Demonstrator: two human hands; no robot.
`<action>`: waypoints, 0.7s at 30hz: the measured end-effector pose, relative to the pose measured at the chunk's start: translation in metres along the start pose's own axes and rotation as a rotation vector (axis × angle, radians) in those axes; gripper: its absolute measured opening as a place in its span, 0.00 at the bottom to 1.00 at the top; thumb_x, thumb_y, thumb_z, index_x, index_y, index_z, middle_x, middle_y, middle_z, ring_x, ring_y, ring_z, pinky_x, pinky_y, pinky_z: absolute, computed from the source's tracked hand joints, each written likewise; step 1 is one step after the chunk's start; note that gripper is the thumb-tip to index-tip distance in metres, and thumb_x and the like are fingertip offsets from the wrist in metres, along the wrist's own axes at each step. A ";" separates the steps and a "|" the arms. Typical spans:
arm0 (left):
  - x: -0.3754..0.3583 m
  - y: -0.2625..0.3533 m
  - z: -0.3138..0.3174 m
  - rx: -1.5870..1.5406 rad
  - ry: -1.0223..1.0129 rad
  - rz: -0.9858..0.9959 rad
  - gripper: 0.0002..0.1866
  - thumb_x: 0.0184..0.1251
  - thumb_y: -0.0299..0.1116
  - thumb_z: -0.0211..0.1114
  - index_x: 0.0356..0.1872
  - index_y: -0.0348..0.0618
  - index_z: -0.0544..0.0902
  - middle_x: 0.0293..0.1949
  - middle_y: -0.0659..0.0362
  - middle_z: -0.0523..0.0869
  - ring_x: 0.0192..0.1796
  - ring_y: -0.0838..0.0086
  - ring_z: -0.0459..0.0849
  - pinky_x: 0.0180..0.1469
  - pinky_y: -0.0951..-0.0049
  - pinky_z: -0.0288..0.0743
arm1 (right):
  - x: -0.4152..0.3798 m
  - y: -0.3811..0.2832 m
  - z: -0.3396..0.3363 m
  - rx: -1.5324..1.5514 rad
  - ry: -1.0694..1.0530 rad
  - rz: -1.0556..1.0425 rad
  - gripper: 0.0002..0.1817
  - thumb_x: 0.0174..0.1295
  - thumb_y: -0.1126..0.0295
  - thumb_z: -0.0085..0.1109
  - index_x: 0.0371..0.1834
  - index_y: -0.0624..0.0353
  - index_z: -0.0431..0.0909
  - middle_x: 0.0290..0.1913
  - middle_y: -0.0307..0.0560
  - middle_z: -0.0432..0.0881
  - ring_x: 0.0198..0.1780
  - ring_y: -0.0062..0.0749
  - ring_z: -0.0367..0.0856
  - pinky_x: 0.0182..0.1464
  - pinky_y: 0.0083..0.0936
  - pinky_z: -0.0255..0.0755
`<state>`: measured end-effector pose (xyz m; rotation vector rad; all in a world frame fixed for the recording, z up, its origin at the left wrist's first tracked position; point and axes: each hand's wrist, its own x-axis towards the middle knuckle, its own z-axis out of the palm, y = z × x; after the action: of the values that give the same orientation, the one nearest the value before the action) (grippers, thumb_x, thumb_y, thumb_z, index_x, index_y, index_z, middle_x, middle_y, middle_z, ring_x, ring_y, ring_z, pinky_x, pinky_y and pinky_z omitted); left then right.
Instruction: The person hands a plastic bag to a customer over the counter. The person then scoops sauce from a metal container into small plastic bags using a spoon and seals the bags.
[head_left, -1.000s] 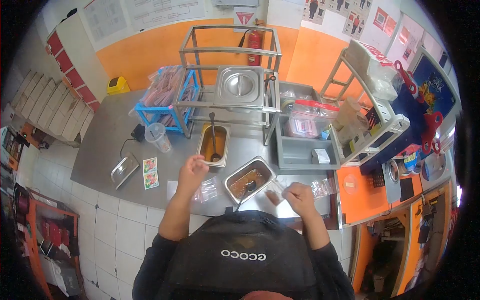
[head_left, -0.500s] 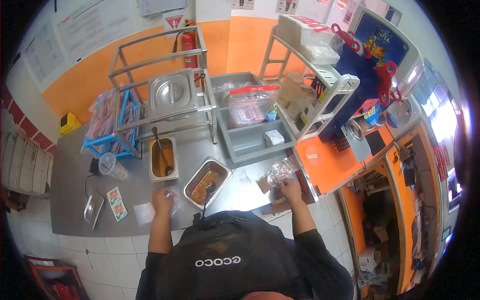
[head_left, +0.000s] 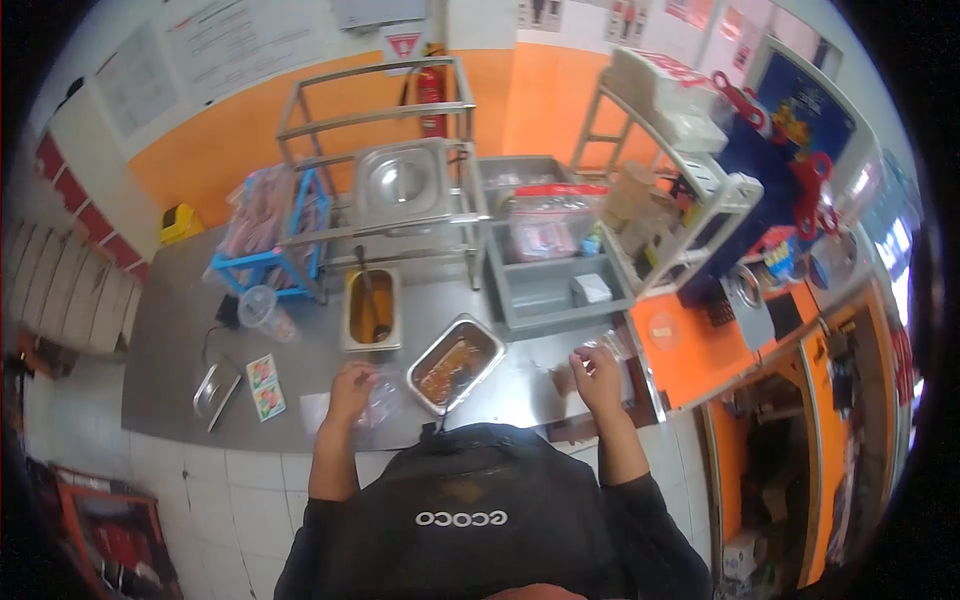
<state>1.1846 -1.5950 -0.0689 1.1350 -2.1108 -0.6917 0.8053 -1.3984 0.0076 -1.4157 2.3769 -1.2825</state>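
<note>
My left hand [head_left: 350, 393] is at the front of the steel table, fingers curled at the edge of a clear plastic bag [head_left: 381, 402]. Under its wrist lies a white sheet [head_left: 316, 412]. My right hand [head_left: 597, 380] is raised over the table's right end, blurred, its thumb and fingers looking slightly apart. Crumpled clear plastic [head_left: 622, 344] lies just behind it, and a brown piece [head_left: 564, 379] lies to its left. Between my hands stands a tilted steel pan [head_left: 482, 372] of reddish-brown sauce with a dark-handled utensil in it.
Behind stands a second steel pan [head_left: 394, 329] with orange-brown liquid and a ladle [head_left: 370, 292]. Left are a plastic cup [head_left: 262, 312], a printed card [head_left: 266, 387], a steel lid [head_left: 212, 395] and a blue basket [head_left: 268, 262]. A metal rack [head_left: 375, 128] and grey trays [head_left: 535, 315] stand behind.
The view has swung left, so the scene sits further right. My right hand has shifted left relative to the crumpled plastic, its fingers now looser. My left hand stays by the clear bag.
</note>
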 end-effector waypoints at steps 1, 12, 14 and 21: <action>0.002 0.017 -0.015 -0.083 -0.018 0.015 0.05 0.49 0.28 0.65 0.29 0.43 0.81 0.39 0.55 0.80 0.44 0.59 0.76 0.49 0.63 0.67 | 0.005 -0.021 0.001 0.025 -0.097 -0.035 0.07 0.52 0.69 0.62 0.33 0.59 0.81 0.31 0.49 0.78 0.27 0.34 0.76 0.31 0.27 0.71; 0.020 0.160 -0.076 0.123 -0.132 0.335 0.05 0.51 0.32 0.63 0.29 0.46 0.80 0.45 0.59 0.77 0.52 0.61 0.71 0.53 0.61 0.59 | 0.009 -0.158 0.083 0.180 -0.747 -0.621 0.09 0.55 0.65 0.58 0.32 0.59 0.80 0.33 0.49 0.80 0.38 0.46 0.79 0.40 0.36 0.71; 0.019 0.158 -0.069 0.071 -0.112 0.343 0.06 0.50 0.33 0.64 0.29 0.46 0.80 0.46 0.59 0.76 0.51 0.61 0.71 0.52 0.60 0.59 | 0.012 -0.159 0.085 0.212 -0.788 -0.617 0.09 0.54 0.65 0.58 0.29 0.60 0.80 0.29 0.50 0.80 0.35 0.46 0.79 0.38 0.36 0.71; 0.000 0.195 -0.053 0.229 0.067 0.113 0.09 0.50 0.38 0.67 0.27 0.44 0.80 0.42 0.56 0.75 0.47 0.60 0.72 0.50 0.61 0.62 | 0.019 -0.152 0.075 0.346 -0.880 -0.478 0.11 0.53 0.64 0.63 0.24 0.61 0.78 0.21 0.49 0.76 0.24 0.36 0.75 0.29 0.30 0.67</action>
<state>1.1215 -1.5074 0.1013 1.1309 -2.2185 -0.3618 0.9326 -1.4919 0.0714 -1.9362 1.2381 -0.7958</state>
